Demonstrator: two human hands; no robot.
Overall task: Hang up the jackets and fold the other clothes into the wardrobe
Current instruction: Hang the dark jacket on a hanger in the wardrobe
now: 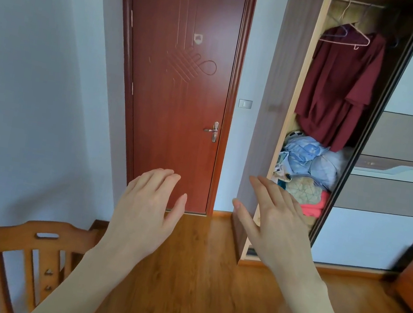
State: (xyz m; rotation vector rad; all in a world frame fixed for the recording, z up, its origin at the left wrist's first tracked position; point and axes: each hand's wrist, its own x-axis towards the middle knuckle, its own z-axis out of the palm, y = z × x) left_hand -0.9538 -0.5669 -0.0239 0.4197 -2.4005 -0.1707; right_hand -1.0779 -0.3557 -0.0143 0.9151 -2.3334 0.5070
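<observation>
Head view, looking forward and down across a wooden floor (189, 275). Left hand (149, 201) and right hand (274, 218) both raised in front, backs toward the camera, fingers straight and loosely spread, holding nothing. Hands apart from each other, a gap of floor and door between them. Neither touches anything.

Wardrobe (301, 95) stands to the right, its sliding door (411, 188) pushed aside so one compartment is exposed. Dark red garment (340, 88) hangs from the rail (359, 2) inside, upper part of the compartment. Pink hanger (345, 41) hangs in front of it, bare; a darker one beside it, hard to make out. Below the garment, a heap of clothes (308, 170): light blue pieces on top, a beige quilted piece and a pink folded piece lower down. Right hand's fingertips overlap the lower edge of this heap in the picture; contact cannot be told.

Red-brown door (179, 84) closed straight ahead, metal handle (213, 131) on its right side, light switch (245, 103) on the wall just beside. Wooden chair (31, 245) at lower left, its back near the left forearm.
</observation>
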